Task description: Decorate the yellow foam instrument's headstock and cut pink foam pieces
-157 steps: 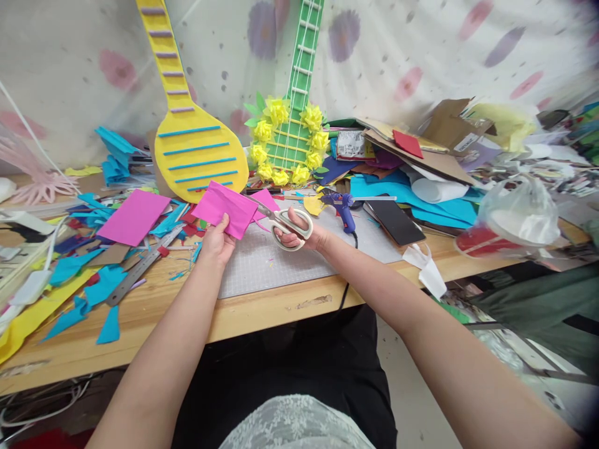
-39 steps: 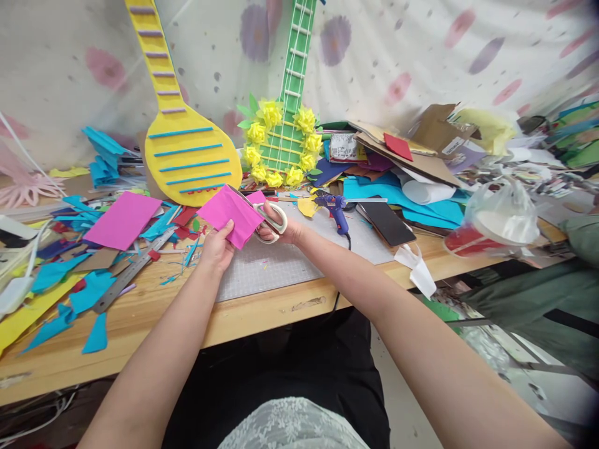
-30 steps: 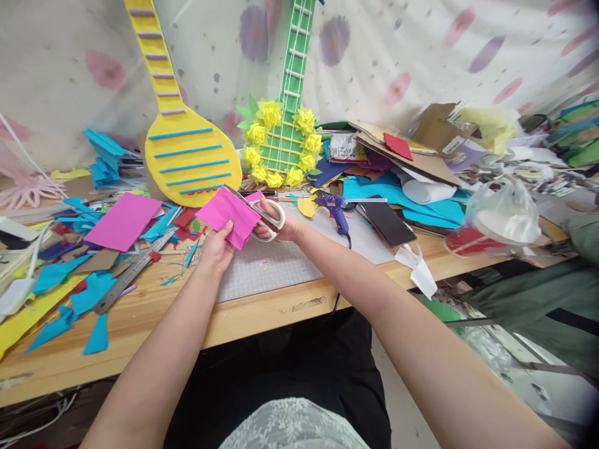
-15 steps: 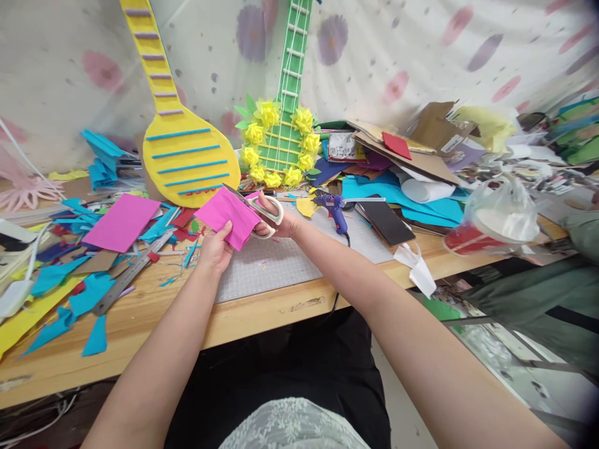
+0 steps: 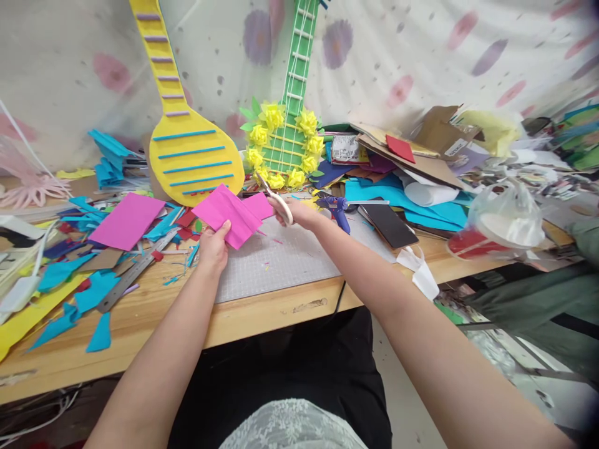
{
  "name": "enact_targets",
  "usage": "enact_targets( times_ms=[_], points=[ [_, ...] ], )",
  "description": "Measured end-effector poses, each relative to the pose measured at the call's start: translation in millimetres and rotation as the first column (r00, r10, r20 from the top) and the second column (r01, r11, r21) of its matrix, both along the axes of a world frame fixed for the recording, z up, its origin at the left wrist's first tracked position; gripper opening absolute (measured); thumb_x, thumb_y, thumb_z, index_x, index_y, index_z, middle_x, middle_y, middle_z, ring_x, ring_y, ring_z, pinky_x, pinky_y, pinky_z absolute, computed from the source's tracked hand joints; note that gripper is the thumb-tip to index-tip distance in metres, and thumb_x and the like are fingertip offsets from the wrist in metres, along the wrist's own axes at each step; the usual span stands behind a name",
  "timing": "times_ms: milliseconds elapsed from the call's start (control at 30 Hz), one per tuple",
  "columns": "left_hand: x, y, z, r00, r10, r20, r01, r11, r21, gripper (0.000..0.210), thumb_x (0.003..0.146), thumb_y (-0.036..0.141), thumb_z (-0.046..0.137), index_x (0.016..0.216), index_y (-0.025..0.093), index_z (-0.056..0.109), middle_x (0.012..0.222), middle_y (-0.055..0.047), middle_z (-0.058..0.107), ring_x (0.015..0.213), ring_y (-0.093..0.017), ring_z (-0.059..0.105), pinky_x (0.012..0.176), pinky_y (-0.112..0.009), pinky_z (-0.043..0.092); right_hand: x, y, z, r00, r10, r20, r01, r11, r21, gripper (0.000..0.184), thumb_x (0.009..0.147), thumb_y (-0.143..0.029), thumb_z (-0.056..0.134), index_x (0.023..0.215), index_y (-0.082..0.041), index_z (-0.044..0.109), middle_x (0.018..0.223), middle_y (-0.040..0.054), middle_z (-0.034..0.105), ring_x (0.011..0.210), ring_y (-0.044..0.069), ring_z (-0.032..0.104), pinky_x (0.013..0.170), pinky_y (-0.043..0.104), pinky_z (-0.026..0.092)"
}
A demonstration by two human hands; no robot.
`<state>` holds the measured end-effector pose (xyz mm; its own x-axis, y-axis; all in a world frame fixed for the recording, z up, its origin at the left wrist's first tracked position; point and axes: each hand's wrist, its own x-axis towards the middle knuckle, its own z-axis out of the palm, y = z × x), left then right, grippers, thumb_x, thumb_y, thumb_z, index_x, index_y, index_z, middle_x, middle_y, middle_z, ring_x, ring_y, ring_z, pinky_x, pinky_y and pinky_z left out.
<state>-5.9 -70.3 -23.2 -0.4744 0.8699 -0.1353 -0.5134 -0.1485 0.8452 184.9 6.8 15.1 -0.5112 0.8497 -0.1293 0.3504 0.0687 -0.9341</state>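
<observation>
My left hand (image 5: 214, 248) pinches a folded magenta sheet of paper (image 5: 224, 215) at its lower edge, above the grey cutting mat (image 5: 281, 262). My right hand (image 5: 298, 213) is closed around white-handled scissors (image 5: 284, 211), whose blades point up and away, clear of the sheet. Between the sheet and my right hand shows a smaller magenta piece (image 5: 259, 205); its right end meets the fingers, and I cannot tell whether they grip it. Tiny magenta scraps lie on the mat below.
A yellow paper guitar (image 5: 196, 149) and a green one with yellow flowers (image 5: 284, 146) lean at the back. Right of the mat are a glue gun (image 5: 337, 212), a phone (image 5: 390, 224) and a bagged tub (image 5: 496, 231). Another magenta sheet (image 5: 126, 221), a metal ruler (image 5: 135, 271) and blue scraps lie left.
The scissors have come off the magenta sheet and turned, moving right with my right hand. A smaller magenta piece now shows beside the sheet. My left hand keeps its hold.
</observation>
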Motion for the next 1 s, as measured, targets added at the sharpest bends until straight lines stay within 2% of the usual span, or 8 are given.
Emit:
enact_targets(
  times_ms=[133, 200, 300, 400, 500, 633, 800, 1000],
  points=[
    [-2.2, 2.8, -6.6, 0.989, 0.060, -0.138, -0.056, 0.998, 0.031, 0.009, 0.068, 0.007, 0.068, 0.074, 0.014, 0.067, 0.073, 0.000, 0.069, 0.069, -0.009, 0.064, 0.078, -0.021, 0.051, 21.5, -4.1, 7.4, 0.690, -0.342, 0.638, 0.049, 0.901, 0.430, 0.034, 0.079, -0.048, 0.057, 0.079, -0.014, 0.060, 0.084, 0.0135, 0.064, 0.082, 0.023, 0.061, 0.069, 0.030, 0.044],
    [-2.5, 3.2, -8.3, 0.985, 0.067, -0.158, -0.063, 0.998, 0.028, 0.007, 0.067, 0.008, 0.068, 0.071, 0.013, 0.067, 0.072, -0.001, 0.069, 0.067, -0.009, 0.063, 0.077, -0.020, 0.050, 26.6, -7.2, 4.4, 0.539, -0.384, 0.750, 0.000, 0.890, 0.456, 0.034, 0.081, -0.045, 0.054, 0.090, -0.012, 0.062, 0.097, 0.0183, 0.065, 0.093, 0.027, 0.061, 0.076, 0.033, 0.044],
    [-2.8, 3.4, -9.2, 0.989, 0.064, -0.137, -0.060, 0.998, 0.029, 0.009, 0.065, 0.008, 0.070, 0.072, 0.013, 0.067, 0.072, -0.001, 0.068, 0.066, -0.010, 0.062, 0.076, -0.021, 0.050, 28.5, -8.9, -2.3, 0.459, -0.393, 0.797, 0.003, 0.897, 0.441, 0.041, 0.081, -0.040, 0.055, 0.107, -0.008, 0.058, 0.104, 0.0221, 0.063, 0.099, 0.028, 0.061, 0.079, 0.035, 0.045],
    [-3.1, 3.3, -8.6, 0.994, 0.040, -0.105, -0.039, 0.999, 0.013, 0.013, 0.063, 0.010, 0.072, 0.074, 0.013, 0.067, 0.071, -0.001, 0.068, 0.065, -0.010, 0.062, 0.075, -0.023, 0.050, 25.3, -8.5, -2.4, 0.486, -0.468, 0.738, 0.024, 0.852, 0.524, 0.041, 0.080, -0.027, 0.057, 0.114, -0.005, 0.052, 0.113, 0.0240, 0.059, 0.108, 0.030, 0.056, 0.085, 0.037, 0.044],
    [-1.7, 1.5, -5.5, 0.997, 0.003, -0.079, -0.003, 1.000, 0.003, 0.015, 0.061, 0.013, 0.074, 0.074, 0.013, 0.067, 0.072, -0.001, 0.069, 0.067, -0.012, 0.063, 0.075, -0.024, 0.051, 13.8, -11.4, 3.9, 0.696, -0.499, 0.517, 0.141, 0.800, 0.583, 0.044, 0.079, -0.025, 0.059, 0.117, -0.008, 0.047, 0.118, 0.0212, 0.056, 0.114, 0.028, 0.051, 0.093, 0.039, 0.039],
    [2.9, -3.8, 1.9, 0.993, -0.110, -0.040, 0.111, 0.993, 0.040, 0.023, 0.056, 0.014, 0.078, 0.077, 0.014, 0.068, 0.079, -0.003, 0.072, 0.077, -0.015, 0.066, 0.078, -0.025, 0.052, -15.0, -21.1, 3.9, 0.987, -0.157, 0.018, 0.154, 0.982, 0.113, 0.060, 0.074, -0.036, 0.066, 0.124, -0.014, 0.039, 0.112, 0.0122, 0.059, 0.097, 0.017, 0.059, 0.085, 0.030, 0.045],
    [6.5, -8.8, 8.1, 0.973, -0.230, -0.003, 0.230, 0.973, -0.011, 0.027, 0.056, 0.014, 0.079, 0.080, 0.013, 0.068, 0.080, -0.006, 0.073, 0.087, -0.021, 0.068, 0.083, -0.032, 0.053, -43.2, -23.3, -15.1, 0.940, -0.179, -0.291, 0.097, 0.956, -0.276, 0.061, 0.060, -0.020, 0.077, 0.112, -0.015, 0.046, 0.087, 0.0030, 0.061, 0.073, 0.012, 0.060, 0.065, 0.025, 0.048],
    [6.7, -9.6, 8.2, 0.966, -0.258, -0.003, 0.258, 0.964, -0.063, 0.024, 0.060, 0.013, 0.077, 0.082, 0.012, 0.067, 0.079, -0.007, 0.073, 0.090, -0.023, 0.067, 0.086, -0.036, 0.053, -45.1, -18.7, -25.8, 0.892, -0.300, -0.337, 0.225, 0.943, -0.245, 0.041, 0.053, -0.011, 0.078, 0.083, -0.016, 0.051, 0.062, -0.0062, 0.054, 0.055, 0.007, 0.053, 0.053, 0.019, 0.041]
  ],
)
